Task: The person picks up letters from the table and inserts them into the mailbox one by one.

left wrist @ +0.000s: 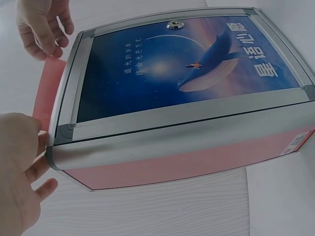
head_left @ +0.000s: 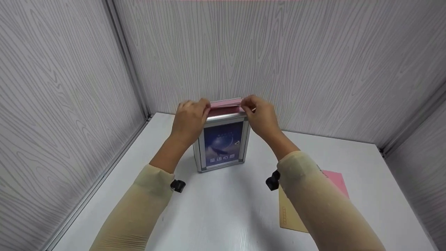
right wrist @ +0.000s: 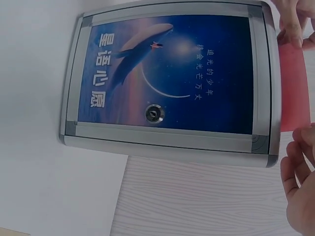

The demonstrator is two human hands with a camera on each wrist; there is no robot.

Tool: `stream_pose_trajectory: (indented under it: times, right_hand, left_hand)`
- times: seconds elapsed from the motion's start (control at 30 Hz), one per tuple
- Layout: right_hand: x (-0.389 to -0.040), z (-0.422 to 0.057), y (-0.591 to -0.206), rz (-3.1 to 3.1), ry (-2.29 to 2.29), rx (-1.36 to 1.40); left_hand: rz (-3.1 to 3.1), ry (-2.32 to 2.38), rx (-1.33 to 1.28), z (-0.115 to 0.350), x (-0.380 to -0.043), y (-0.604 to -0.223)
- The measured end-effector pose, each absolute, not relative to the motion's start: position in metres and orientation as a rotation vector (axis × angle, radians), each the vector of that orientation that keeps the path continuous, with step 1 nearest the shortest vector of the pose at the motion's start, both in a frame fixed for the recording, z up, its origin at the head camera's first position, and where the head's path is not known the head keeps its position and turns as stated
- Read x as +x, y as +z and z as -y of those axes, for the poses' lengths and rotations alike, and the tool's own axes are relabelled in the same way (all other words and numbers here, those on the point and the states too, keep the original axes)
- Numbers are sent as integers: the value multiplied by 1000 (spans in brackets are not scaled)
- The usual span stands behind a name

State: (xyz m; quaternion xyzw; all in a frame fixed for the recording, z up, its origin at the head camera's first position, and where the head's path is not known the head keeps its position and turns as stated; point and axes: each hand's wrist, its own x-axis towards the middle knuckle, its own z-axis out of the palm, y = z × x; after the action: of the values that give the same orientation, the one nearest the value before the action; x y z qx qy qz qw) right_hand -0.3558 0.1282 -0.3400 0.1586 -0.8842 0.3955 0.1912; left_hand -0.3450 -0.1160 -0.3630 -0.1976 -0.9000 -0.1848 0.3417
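A lockable metal-framed box [head_left: 223, 167] stands upright near the back of the table, with a blue whale picture and a keyhole lock [right wrist: 154, 113] on its front. A red envelope-like sheet [right wrist: 295, 88] sticks up from the box's pink top [head_left: 226, 102]; how far it reaches inside is hidden. My left hand [head_left: 190, 118] pinches the sheet's left end, other fingers beside the box's top corner. With thumb and fingertips, my right hand [head_left: 262, 114] pinches its right end. Both hands also show beside the sheet in the wrist views.
A tan envelope [head_left: 292, 218] and a pink one [head_left: 337, 180] lie on the white table at the right, partly under my right forearm. Grey wood-grain panels [head_left: 223, 48] rise behind and on both sides. Small black devices [head_left: 178, 185] sit at both wrists.
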Motion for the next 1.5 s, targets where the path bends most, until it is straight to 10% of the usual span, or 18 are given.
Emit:
stream_pose_trajectory:
  times: [0.73, 1.5]
  right_hand:
    - [-349, -149, -355, 2713, 912, 515]
    - [-342, -291, -392, 2693, 1398, 224]
  left_hand:
    - [2469, -599, -379, 116, -336, -369]
    - [2205, -908, -484, 77, -287, -412]
